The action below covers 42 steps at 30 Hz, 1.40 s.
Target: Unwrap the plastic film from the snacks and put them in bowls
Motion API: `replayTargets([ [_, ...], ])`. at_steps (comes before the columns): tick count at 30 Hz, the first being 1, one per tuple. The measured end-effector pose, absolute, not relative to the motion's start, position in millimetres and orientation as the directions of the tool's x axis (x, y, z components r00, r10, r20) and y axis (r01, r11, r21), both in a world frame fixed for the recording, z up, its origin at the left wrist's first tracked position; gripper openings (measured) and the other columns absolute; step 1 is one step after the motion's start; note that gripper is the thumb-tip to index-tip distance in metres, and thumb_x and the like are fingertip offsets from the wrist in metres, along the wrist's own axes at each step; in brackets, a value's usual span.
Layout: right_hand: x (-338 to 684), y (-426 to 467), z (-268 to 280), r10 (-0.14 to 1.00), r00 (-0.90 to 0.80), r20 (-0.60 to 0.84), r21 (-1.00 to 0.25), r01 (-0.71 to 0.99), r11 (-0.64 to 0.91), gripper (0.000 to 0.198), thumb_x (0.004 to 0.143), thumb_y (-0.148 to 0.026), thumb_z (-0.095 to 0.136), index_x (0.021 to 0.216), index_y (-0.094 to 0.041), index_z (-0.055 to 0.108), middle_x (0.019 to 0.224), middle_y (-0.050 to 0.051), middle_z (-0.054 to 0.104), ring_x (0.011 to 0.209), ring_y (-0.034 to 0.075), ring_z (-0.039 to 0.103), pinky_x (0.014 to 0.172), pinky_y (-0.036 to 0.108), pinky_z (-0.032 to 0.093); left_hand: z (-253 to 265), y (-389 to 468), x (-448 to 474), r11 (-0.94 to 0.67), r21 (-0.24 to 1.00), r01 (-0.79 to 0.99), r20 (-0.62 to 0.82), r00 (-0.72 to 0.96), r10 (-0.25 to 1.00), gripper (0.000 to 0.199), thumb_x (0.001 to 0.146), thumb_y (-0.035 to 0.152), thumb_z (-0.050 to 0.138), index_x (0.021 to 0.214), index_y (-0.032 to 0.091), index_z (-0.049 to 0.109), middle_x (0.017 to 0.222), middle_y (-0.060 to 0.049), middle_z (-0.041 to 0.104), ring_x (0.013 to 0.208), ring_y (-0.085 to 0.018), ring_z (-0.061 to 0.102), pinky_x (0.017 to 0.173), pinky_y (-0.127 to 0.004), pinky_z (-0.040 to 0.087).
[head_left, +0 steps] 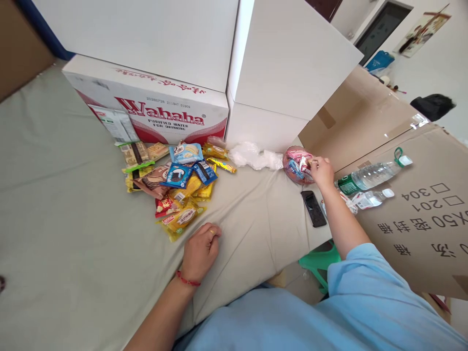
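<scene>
My right hand (320, 171) pinches a small red-and-white snack packet (304, 165) at a round, clear-looking bowl (288, 176) filled with pink, blue and red wrappers. Whether the packet is free of the others I cannot tell. Resting on the cloth, my left hand (202, 247) is curled into a loose fist with nothing visible in it. Just beyond it lies a pile of wrapped snacks: a yellow packet (182, 219), a red packet (165, 206), a dark blue packet (178, 175) and a light blue packet (185, 153) among several others.
Behind the pile stands a Wahaha water carton (157, 105), with white boxes (285, 53) beside it. Crumpled clear plastic (252, 156) lies near the bowl. To the right are a phone (313, 208), a large bottle (373, 176), a smaller bottle (371, 199) and a cardboard box (413, 214).
</scene>
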State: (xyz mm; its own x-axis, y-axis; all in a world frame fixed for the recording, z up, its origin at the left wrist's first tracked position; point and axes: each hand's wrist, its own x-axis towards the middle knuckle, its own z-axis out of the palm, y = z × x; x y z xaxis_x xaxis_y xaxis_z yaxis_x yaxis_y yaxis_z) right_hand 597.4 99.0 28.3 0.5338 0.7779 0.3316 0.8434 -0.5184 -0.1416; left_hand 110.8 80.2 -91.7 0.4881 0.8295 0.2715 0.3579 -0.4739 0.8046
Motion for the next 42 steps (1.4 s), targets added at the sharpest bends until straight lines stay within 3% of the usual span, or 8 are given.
replayTargets([
  [5, 568, 113, 16, 0.839, 0.446, 0.311, -0.023, 0.886, -0.463, 0.04, 0.1, -0.031, 0.046, 0.125, -0.014, 0.071, 0.128, 0.019, 0.061, 0.119, 0.029, 0.056, 0.105, 0.042, 0.043, -90, 80, 112, -0.454, 0.827, 0.331, 0.271, 0.474, 0.838, 0.022, 0.083, 0.009, 0.044, 0.077, 0.023, 0.06, 0.083, -0.002, 0.069, 0.079, -0.018, 0.066, 0.076, -0.03, 0.051],
  [10, 544, 114, 27, 0.773, 0.51, 0.377, 0.012, 0.832, -0.555, 0.041, 0.101, -0.036, 0.044, 0.125, -0.018, 0.072, 0.128, 0.016, 0.062, 0.11, 0.029, 0.06, 0.093, 0.039, 0.046, -90, 82, 111, -0.43, 0.842, 0.326, 0.245, 0.48, 0.842, 0.023, 0.081, 0.007, 0.044, 0.077, 0.022, 0.061, 0.083, -0.002, 0.069, 0.077, -0.017, 0.067, 0.075, -0.03, 0.051],
  [14, 515, 133, 28, 0.831, 0.404, 0.382, -0.021, 0.903, -0.429, 0.038, 0.103, -0.031, 0.04, 0.12, -0.019, 0.072, 0.122, 0.014, 0.068, 0.112, 0.028, 0.061, 0.094, 0.037, 0.045, -90, 84, 110, -0.413, 0.862, 0.294, 0.245, 0.471, 0.847, 0.023, 0.081, 0.007, 0.044, 0.075, 0.022, 0.061, 0.082, -0.001, 0.07, 0.077, -0.017, 0.068, 0.075, -0.029, 0.051],
  [19, 484, 173, 0, 0.868, 0.493, 0.056, -0.268, 0.845, -0.462, 0.025, 0.093, -0.029, 0.062, 0.109, -0.015, 0.074, 0.121, 0.019, 0.07, 0.111, 0.029, 0.064, 0.096, 0.035, 0.046, -87, 86, 110, -0.403, 0.864, 0.302, 0.23, 0.476, 0.849, 0.023, 0.081, 0.008, 0.044, 0.074, 0.022, 0.061, 0.081, -0.002, 0.07, 0.076, -0.017, 0.067, 0.075, -0.029, 0.051],
  [27, 455, 133, -25, 0.793, 0.596, 0.126, -0.568, 0.699, -0.435, 0.032, 0.098, -0.038, 0.05, 0.108, -0.014, 0.069, 0.094, 0.012, 0.073, 0.088, 0.022, 0.068, 0.083, 0.033, 0.055, -80, 85, 108, -0.327, 0.931, 0.162, 0.238, 0.412, 0.88, 0.02, 0.082, 0.013, 0.049, 0.075, 0.02, 0.066, 0.081, -0.003, 0.07, 0.076, -0.016, 0.066, 0.073, -0.029, 0.051],
  [31, 402, 68, -38, 0.816, 0.578, 0.011, -0.974, 0.191, -0.122, 0.038, 0.088, -0.056, 0.067, 0.099, -0.02, 0.068, 0.075, 0.001, 0.065, 0.065, 0.015, 0.062, 0.06, 0.026, 0.053, -68, 80, 110, -0.122, 0.993, -0.006, 0.111, 0.457, 0.883, 0.015, 0.09, 0.025, 0.056, 0.088, 0.019, 0.069, 0.081, -0.001, 0.066, 0.062, -0.012, 0.059, 0.061, -0.025, 0.047],
  [34, 354, 28, -48, 0.902, 0.422, -0.095, -0.988, -0.149, -0.035, 0.033, 0.082, -0.052, 0.079, 0.097, -0.024, 0.073, 0.072, -0.001, 0.065, 0.063, 0.015, 0.062, 0.054, 0.026, 0.051, -61, 77, 114, 0.094, 0.988, -0.12, -0.016, 0.536, 0.844, 0.027, 0.094, 0.042, 0.061, 0.096, 0.017, 0.069, 0.073, 0.002, 0.06, 0.051, -0.008, 0.051, 0.051, -0.023, 0.04],
  [42, 300, 22, -48, 0.988, -0.042, 0.149, -0.911, 0.383, 0.153, 0.019, 0.095, -0.04, 0.067, 0.103, -0.031, 0.082, 0.115, 0.006, 0.075, 0.101, 0.022, 0.071, 0.092, 0.041, 0.058, -68, 80, 117, 0.288, 0.913, -0.29, -0.124, 0.475, 0.871, 0.049, 0.083, 0.064, 0.073, 0.096, 0.017, 0.063, 0.073, -0.001, 0.066, 0.061, -0.013, 0.061, 0.046, -0.021, 0.041],
])
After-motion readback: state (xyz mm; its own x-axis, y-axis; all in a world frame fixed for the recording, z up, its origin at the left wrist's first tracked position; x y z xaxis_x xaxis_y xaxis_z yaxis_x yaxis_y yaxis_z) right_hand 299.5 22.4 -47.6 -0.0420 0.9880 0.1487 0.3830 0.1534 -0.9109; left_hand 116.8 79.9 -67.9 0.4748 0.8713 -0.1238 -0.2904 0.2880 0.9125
